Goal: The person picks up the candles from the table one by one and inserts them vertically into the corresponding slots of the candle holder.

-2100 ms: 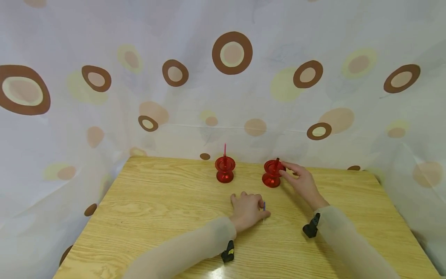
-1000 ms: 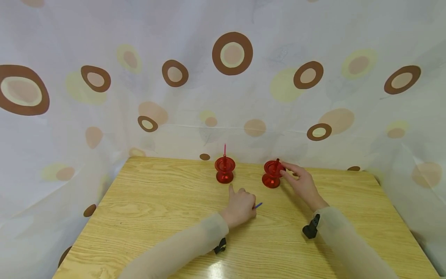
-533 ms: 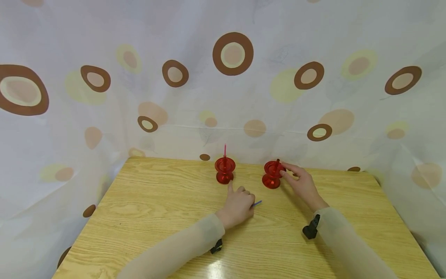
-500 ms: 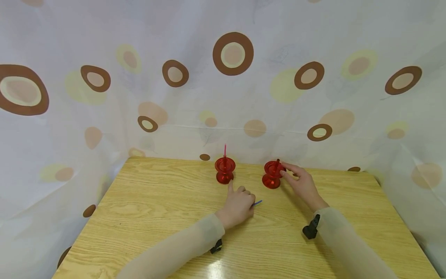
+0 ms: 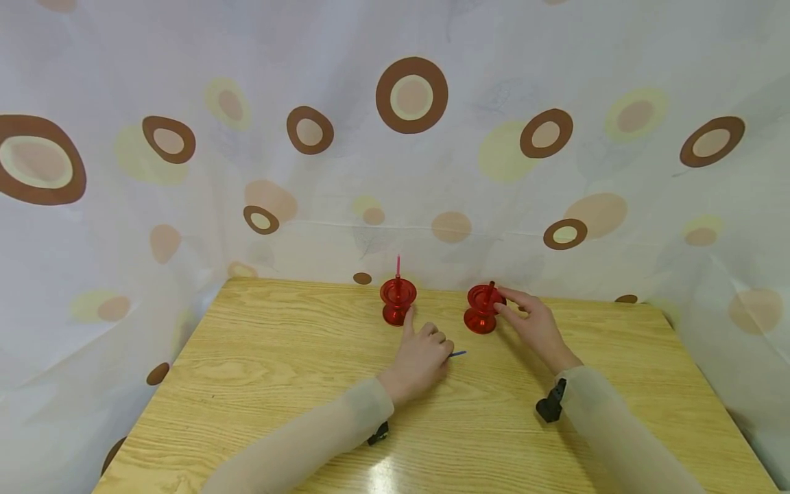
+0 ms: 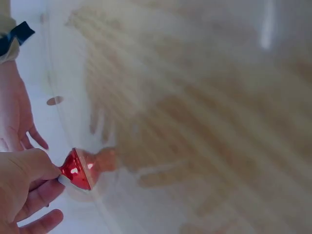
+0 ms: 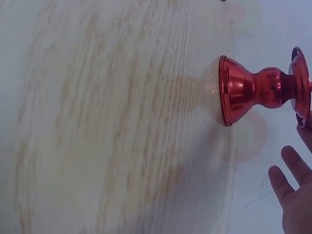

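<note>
Two red metal candle holders stand on the wooden table. The left candle holder (image 5: 398, 293) bears a thin pink candle (image 5: 398, 265), upright. The right candle holder (image 5: 481, 317) has a bare socket tube; my right hand (image 5: 537, 328) grips its dish rim between thumb and fingers. In the right wrist view that candle holder (image 7: 265, 87) stands on its flared base. My left hand (image 5: 420, 358) holds a thin blue candle (image 5: 458, 354), whose end sticks out to the right. Its outstretched outer finger reaches the left holder's base; contact is unclear. The left wrist view is hazy.
The wooden table (image 5: 278, 357) ends at the back against a pale sheet (image 5: 345, 171) printed with brown and yellow circles. The sheet also rises along both sides. A black wrist camera (image 5: 551, 401) hangs under the right sleeve.
My left hand has shifted left and forward, turning the blue candle from upright to nearly flat. Its outer finger now reaches the left holder. The right hand has stayed put.
</note>
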A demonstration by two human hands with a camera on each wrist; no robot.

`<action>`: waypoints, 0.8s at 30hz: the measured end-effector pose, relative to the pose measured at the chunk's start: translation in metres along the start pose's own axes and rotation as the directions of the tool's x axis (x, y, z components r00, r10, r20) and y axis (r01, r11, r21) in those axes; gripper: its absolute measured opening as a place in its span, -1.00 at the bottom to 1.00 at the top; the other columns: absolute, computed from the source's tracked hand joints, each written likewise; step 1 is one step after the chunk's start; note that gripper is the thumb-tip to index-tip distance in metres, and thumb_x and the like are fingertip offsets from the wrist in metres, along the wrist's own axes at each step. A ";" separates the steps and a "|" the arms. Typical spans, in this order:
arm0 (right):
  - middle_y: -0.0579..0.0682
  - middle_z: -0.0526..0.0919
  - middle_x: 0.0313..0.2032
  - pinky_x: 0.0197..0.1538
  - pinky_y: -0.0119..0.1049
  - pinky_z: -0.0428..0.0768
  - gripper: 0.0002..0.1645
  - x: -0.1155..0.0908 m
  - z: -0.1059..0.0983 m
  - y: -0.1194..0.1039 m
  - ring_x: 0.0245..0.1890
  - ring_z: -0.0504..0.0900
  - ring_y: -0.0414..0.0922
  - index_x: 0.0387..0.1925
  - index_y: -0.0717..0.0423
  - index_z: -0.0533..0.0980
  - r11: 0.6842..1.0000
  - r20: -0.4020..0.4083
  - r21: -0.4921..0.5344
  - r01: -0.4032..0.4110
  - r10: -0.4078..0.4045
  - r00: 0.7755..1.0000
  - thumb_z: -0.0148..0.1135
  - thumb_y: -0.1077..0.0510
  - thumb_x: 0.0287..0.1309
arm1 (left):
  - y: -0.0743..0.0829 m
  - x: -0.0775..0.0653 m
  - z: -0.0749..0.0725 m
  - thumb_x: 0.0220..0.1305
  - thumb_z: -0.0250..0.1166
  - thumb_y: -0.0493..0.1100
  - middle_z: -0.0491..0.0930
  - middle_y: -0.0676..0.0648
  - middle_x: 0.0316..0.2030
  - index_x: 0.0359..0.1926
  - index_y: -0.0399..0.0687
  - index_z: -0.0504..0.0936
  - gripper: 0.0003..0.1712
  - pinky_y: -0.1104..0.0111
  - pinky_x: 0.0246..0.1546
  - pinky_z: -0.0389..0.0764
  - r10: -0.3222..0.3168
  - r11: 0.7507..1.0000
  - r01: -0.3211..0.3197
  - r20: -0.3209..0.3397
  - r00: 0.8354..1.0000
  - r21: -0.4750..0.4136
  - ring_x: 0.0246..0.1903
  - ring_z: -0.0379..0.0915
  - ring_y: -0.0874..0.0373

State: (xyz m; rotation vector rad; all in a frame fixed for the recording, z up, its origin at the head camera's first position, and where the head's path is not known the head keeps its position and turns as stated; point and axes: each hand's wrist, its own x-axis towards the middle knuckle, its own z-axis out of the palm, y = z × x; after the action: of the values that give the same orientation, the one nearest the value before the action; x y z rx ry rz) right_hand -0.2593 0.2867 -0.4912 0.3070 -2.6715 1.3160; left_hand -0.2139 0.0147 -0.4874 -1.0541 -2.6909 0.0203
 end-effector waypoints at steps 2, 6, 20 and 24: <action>0.22 0.49 0.40 0.36 0.28 0.39 -0.40 0.000 0.000 0.001 0.42 0.39 0.24 0.42 0.19 0.47 1.000 0.002 -0.005 0.004 -0.004 1.000 0.24 -0.02 0.50 | -0.002 0.001 -0.002 0.40 0.36 -0.03 0.74 0.16 -0.17 -0.14 0.22 0.78 -0.90 -0.36 0.42 0.11 -0.004 1.000 0.003 -0.031 1.000 -0.018 0.03 0.53 0.15; 0.22 0.48 0.41 0.36 0.30 0.38 -0.38 0.001 0.000 0.001 0.43 0.37 0.25 0.42 0.18 0.47 1.000 0.007 -0.006 0.001 -0.001 1.000 0.24 -0.04 0.50 | -0.007 0.004 -0.005 0.41 0.35 -0.05 0.74 0.18 -0.18 -0.18 0.21 0.78 -0.92 -0.31 0.43 0.14 -0.014 0.995 0.005 -0.090 0.996 -0.095 0.05 0.53 0.16; 0.23 0.45 0.42 0.36 0.28 0.40 -0.40 0.002 0.002 -0.001 0.43 0.38 0.25 0.41 0.19 0.48 1.000 0.013 -0.025 0.013 -0.012 1.000 0.27 0.01 0.48 | -0.018 0.022 -0.016 0.38 0.42 -0.06 0.76 0.25 -0.29 -0.17 0.17 0.84 -0.91 -0.16 0.35 0.31 -0.180 0.896 0.088 -0.176 0.968 -0.435 -0.01 0.56 0.19; 0.23 0.44 0.44 0.35 0.29 0.40 -0.39 0.002 0.002 -0.002 0.43 0.37 0.26 0.42 0.18 0.47 1.000 0.021 -0.024 0.013 -0.012 1.000 0.27 0.00 0.48 | -0.022 0.030 -0.021 0.39 0.42 -0.10 0.79 0.19 -0.24 -0.15 0.11 0.85 -0.90 -0.17 0.33 0.32 -0.224 0.811 0.103 -0.142 0.964 -0.576 -0.01 0.58 0.15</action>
State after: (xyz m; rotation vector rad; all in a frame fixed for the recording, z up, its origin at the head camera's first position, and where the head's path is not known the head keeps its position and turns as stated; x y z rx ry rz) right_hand -0.2607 0.2841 -0.4906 0.3361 -2.6961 1.2836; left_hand -0.2446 0.0165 -0.4581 -0.8837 -2.6333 -0.9241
